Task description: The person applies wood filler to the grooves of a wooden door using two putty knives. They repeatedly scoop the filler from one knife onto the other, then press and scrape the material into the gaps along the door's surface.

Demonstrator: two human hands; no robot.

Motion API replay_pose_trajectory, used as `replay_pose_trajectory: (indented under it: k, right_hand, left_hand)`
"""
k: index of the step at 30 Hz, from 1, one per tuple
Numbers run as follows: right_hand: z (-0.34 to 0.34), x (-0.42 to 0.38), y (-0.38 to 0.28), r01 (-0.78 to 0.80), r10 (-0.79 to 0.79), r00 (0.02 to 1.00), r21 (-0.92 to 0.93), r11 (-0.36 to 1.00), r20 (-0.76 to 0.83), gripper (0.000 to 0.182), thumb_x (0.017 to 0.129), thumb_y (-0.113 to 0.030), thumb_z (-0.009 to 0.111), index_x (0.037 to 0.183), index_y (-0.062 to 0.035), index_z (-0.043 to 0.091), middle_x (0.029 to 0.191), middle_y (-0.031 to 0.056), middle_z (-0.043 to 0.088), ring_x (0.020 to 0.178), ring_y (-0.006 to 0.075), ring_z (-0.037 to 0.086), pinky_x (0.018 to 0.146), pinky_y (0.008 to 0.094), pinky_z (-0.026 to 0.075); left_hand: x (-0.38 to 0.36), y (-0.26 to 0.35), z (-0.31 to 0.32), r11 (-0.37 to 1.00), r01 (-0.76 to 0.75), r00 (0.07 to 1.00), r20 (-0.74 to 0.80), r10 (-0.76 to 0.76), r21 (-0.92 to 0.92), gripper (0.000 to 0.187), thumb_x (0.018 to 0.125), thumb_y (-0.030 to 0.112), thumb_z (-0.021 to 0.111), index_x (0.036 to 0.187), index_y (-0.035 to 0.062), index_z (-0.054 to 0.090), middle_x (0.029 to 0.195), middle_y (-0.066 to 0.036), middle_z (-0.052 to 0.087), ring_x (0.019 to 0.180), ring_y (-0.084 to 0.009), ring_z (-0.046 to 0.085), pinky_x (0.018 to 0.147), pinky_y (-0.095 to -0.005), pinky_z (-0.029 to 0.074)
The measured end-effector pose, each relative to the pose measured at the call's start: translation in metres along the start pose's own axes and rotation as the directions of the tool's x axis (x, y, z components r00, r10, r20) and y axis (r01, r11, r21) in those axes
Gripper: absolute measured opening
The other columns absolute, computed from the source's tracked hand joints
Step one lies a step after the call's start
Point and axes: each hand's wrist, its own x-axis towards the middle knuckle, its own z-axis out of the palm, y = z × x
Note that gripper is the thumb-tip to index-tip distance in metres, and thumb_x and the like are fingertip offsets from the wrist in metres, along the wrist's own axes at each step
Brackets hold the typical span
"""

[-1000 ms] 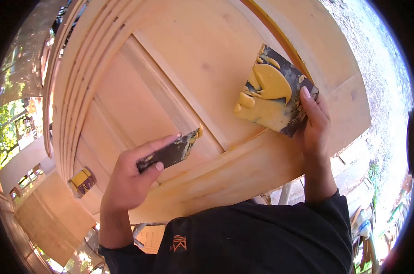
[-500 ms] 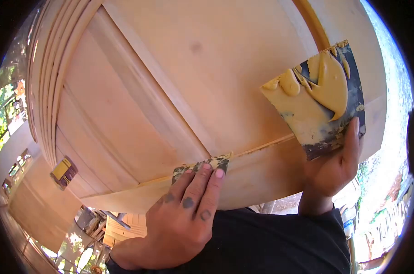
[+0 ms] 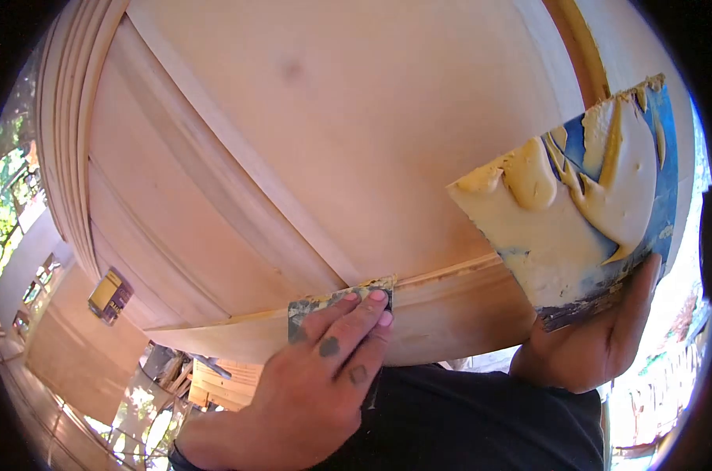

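Observation:
My left hand [image 3: 328, 369] is closed on a small flat scraper [image 3: 297, 315], fingers pressed along its face. The blade is smeared with dried filler, and its top edge meets the seam [image 3: 254, 314] along the lower edge of a pale wooden panel [image 3: 356, 157]. Over on the right, my right hand [image 3: 587, 345] holds a wide blue filler board [image 3: 529, 259] from below, its thumb along the near right side. Thick tan filler [image 3: 619, 188] lies in ridges and lumps on that board. The fingers beneath it are hidden.
Long raised mouldings [image 3: 69, 118] curve along the panel's left side. A small block with a yellow and dark label [image 3: 110, 296] sits at the lower left. Other wooden pieces [image 3: 85, 345] stand beyond it. A black shirt [image 3: 481, 416] fills the bottom.
The filler board and my right hand have come lower, further right and nearer the camera. My left hand and the scraper have shifted slightly down, with the blade lying flatter.

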Motion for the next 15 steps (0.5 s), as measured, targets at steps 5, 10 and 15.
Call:
replay_pose_trajectory:
  k: [5,10,15]
  right_hand:
    - [-0.015,-0.009,0.004,0.230,-0.191,0.966,-0.237,0.944,0.176,0.040,0.096,-0.023,0.038,0.128,0.0024,0.037,0.128,0.0201,0.043,0.115,0.0268,0.046,0.099,0.0394,0.037]
    - [-0.026,-0.005,-0.007,0.214,-0.110,0.962,-0.442,0.871,0.250,0.040,0.095,-0.013,0.039,0.131,0.0032,0.032,0.129,0.0229,0.039,0.117,0.0307,0.042,0.101,0.0414,0.033]
    - [-0.014,-0.006,0.001,0.375,-0.226,0.926,-0.672,0.638,0.302,0.041,0.095,-0.015,0.040,0.128,0.0075,0.034,0.123,0.0230,0.045,0.110,0.0286,0.050,0.093,0.0388,0.042]
  left_hand:
    - [0.007,-0.013,-0.025,0.991,-0.006,0.990,0.141,0.025,-0.134,0.060,0.050,-0.007,0.060,0.110,-0.0009,0.057,0.117,-0.016,0.055,0.103,-0.0329,0.056,0.086,-0.0396,0.048]
    - [0.014,-0.019,-0.036,0.975,0.008,0.987,0.161,0.028,-0.221,0.050,0.056,-0.010,0.058,0.104,0.0003,0.062,0.110,-0.017,0.060,0.097,-0.0330,0.060,0.083,-0.0371,0.049]
    - [0.005,-0.022,-0.061,0.977,-0.013,1.000,-0.009,0.011,-0.212,0.036,0.068,-0.007,0.056,0.103,0.0011,0.063,0.102,-0.019,0.063,0.088,-0.0326,0.064,0.078,-0.0343,0.051]
